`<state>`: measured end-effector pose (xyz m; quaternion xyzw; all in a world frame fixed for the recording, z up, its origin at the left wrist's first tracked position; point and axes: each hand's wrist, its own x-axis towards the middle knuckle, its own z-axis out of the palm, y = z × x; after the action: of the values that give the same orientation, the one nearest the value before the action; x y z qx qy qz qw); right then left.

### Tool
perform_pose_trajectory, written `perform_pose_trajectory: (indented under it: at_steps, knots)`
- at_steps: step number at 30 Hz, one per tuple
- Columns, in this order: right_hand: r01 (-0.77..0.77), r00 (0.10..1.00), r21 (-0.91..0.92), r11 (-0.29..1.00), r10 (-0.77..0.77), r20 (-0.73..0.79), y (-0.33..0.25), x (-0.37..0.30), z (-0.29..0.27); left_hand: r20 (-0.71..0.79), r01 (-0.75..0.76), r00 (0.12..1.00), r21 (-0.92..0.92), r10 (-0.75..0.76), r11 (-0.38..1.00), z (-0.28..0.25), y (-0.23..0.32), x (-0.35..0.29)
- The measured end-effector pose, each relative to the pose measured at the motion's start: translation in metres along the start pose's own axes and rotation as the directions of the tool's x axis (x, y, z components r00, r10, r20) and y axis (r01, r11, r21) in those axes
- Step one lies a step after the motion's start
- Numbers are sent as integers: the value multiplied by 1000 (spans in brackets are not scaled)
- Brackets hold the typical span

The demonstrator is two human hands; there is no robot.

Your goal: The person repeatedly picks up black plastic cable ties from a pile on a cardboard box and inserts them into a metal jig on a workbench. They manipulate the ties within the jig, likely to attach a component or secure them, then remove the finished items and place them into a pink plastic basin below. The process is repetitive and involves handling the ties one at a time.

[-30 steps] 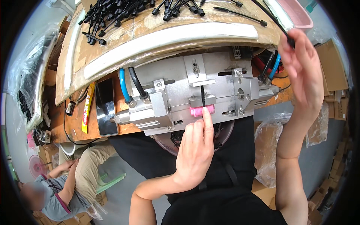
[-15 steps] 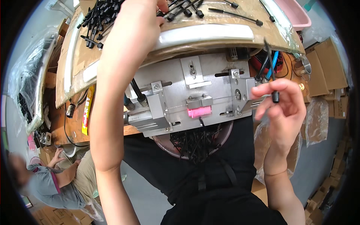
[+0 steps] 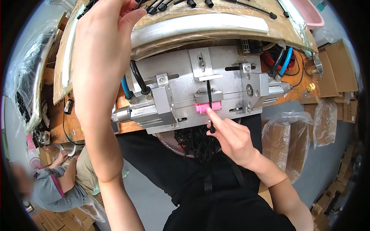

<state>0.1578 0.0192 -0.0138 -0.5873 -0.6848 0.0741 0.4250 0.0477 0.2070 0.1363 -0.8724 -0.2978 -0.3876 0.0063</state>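
A thin black rod (image 3: pixel 209 92) with a thicker capped end lies across the metal clamp fixture (image 3: pixel 185 69). Its far tip meets the bracket (image 3: pixel 208 77) at the back, and it passes over a pink block (image 3: pixel 201 108). My right hand (image 3: pixel 234 139) grips the rod near its capped end, the index finger stretched along it by the pink block. At the far left, my left hand (image 3: pixel 111 19) is over the cardboard-topped surface (image 3: pixel 177 40), finger and thumb closed on a black rod at the pile; its fingertips are partly cut off by the picture's edge.
Loose black rods (image 3: pixel 252 9) lie on the cardboard. A bowl of black rods (image 3: pixel 196 140) sits on my lap under the fixture. Cylinders (image 3: pixel 148 115) with blue and black hoses flank it. A pink tub (image 3: pixel 308 13) stands far right; another person (image 3: pixel 58 188) sits at left.
My right hand has swung left from beside the fixture and laid its rod across the pink block. My left hand has shifted left at the pile.
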Motion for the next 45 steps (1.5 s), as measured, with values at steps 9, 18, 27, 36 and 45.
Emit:
perform_pose_trajectory:
  at_steps: [9, 18, 27, 36, 45]
  knots:
    - [10, 987, -124, 992, 10, 157, -15, 30, -49, 79, 24, 997, 9, -24, 1000, -3, 26, -95]
    - [245, 969, -738, 628, -175, 172, 70, 162, -185, 394, 92, 915, 19, -92, 996, 39, 87, -166]
    - [-404, 892, -412, 817, 451, 20, 50, 162, -184, 412, 35, 909, 66, -60, 997, 44, 78, -163]
    - [-112, 991, -504, 856, 131, 2, 49, 142, -171, 422, 61, 906, -58, -31, 996, 31, 72, -146]
    - [211, 964, -428, 879, -114, 241, 51, 146, -169, 298, -29, 953, -67, 48, 997, 22, -50, 23]
